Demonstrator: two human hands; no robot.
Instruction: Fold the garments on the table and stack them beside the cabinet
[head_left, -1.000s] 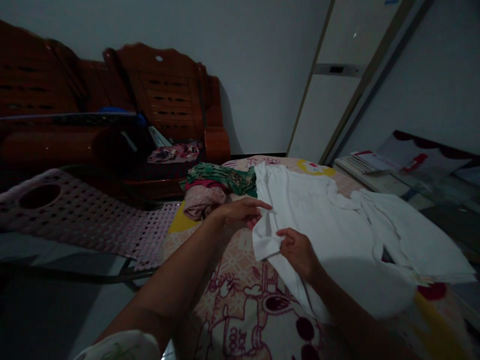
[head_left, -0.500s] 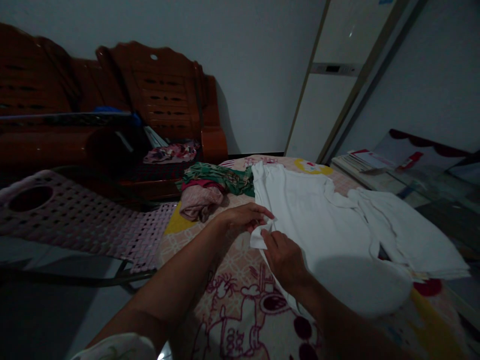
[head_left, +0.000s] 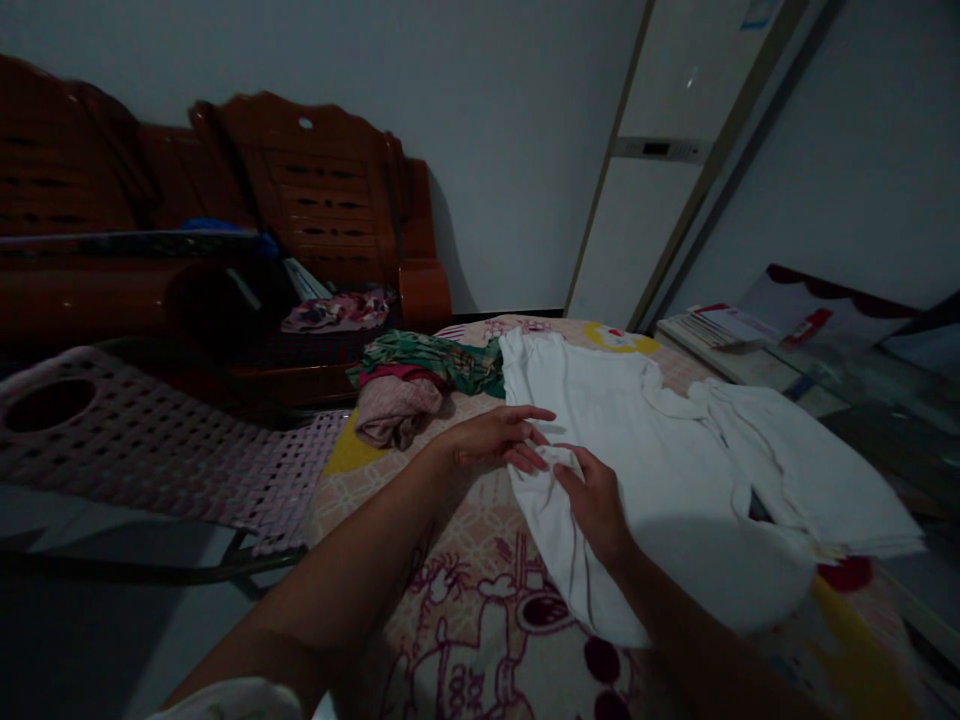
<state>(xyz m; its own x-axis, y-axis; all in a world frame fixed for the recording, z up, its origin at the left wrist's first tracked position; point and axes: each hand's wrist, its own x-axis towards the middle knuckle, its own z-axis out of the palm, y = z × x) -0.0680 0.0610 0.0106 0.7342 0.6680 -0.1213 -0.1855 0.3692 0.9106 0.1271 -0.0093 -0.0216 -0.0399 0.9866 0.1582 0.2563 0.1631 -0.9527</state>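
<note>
A white garment (head_left: 675, 470) lies spread out on a patterned cloth (head_left: 480, 560). My right hand (head_left: 596, 500) pinches a gathered bit of its near left edge between thumb and fingers. Just left of it, my left hand (head_left: 499, 438) rests at the same edge with its fingers spread, the fingertips touching the fabric. Folded white cloth (head_left: 817, 460) lies to the right of the garment. Beyond my left hand are a green patterned cloth (head_left: 450, 360) and a crumpled pink cloth (head_left: 397, 405).
A wooden sofa (head_left: 322, 200) stands at the back left, with a floral cloth (head_left: 337, 311) on its seat. A woven pink chair (head_left: 172, 440) is at the left. At the right, a glass-topped table (head_left: 855, 385) holds papers (head_left: 720, 325).
My right hand has moved slightly right and up with the garment's edge. My left hand's fingers have spread apart, and more white fabric lies below the hands.
</note>
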